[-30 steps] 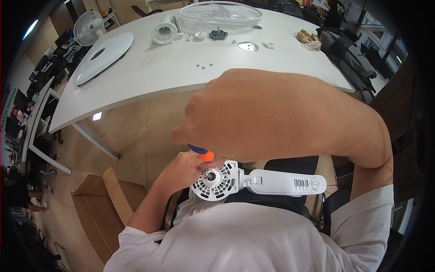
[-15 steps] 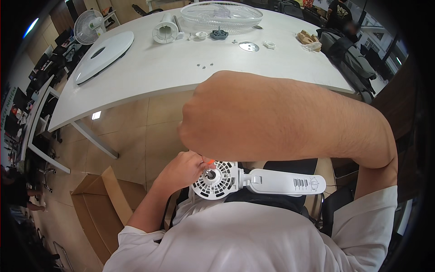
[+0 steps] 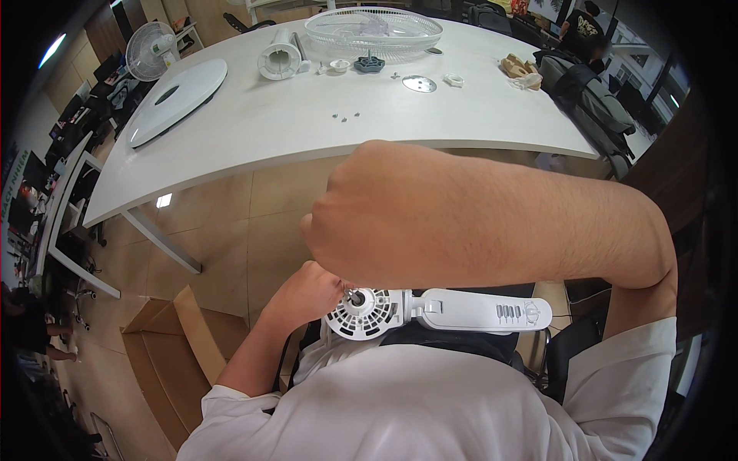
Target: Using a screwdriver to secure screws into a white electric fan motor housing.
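Note:
Across my lap lies the white fan body: a round slotted motor housing (image 3: 373, 319) with a metal shaft at its middle, joined to a long white neck piece (image 3: 480, 310) on the right. My left hand (image 3: 307, 292) reaches over the housing's upper left edge, its fingers pinched together close to the shaft. What sits between those fingertips is hidden. My right hand (image 3: 377, 215) is a closed fist held above the housing, back of the hand toward me. Its fingers and anything in them are out of sight.
On the white table (image 3: 254, 123) ahead lie a white oval base (image 3: 181, 100), a white cylinder (image 3: 280, 61), a wire fan grille (image 3: 373, 31), a dark knob (image 3: 370, 64), a metal disc (image 3: 420, 84) and several small screws (image 3: 346, 117). An open cardboard box (image 3: 173, 346) stands on the floor at left.
My right fist has come down slightly. An orange bit visible beside the left fingertips earlier is now covered. The left hand stays at the housing.

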Motion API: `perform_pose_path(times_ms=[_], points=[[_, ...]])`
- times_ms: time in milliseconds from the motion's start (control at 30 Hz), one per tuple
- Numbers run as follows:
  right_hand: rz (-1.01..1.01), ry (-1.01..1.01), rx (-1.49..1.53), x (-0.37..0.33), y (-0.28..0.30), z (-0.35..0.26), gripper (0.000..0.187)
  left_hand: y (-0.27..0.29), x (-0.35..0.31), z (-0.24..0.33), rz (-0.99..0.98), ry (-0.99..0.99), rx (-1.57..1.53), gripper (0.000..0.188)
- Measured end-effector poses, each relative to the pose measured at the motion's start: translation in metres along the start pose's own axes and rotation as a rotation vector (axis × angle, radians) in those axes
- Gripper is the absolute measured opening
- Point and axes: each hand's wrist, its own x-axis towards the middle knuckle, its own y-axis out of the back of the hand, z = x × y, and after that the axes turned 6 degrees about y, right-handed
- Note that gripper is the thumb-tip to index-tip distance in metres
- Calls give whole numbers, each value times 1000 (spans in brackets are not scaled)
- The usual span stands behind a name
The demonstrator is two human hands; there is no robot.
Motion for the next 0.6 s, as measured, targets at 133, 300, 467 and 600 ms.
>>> perform_pose_path(times_ms=[133, 300, 467, 600], points=[[14, 12, -102, 1, -16, -9, 13, 0, 2, 5, 45, -51, -58, 14], [-148, 51, -197, 0, -23, -23, 10, -3, 4, 6, 52, -3, -162, 14], [-317, 100, -72, 7, -12, -25, 5, -6, 2, -3, 27, -30, -135, 14], [-414, 36, 36, 31, 5, -25, 5, 0, -4, 3, -35, 81, -100, 17]])
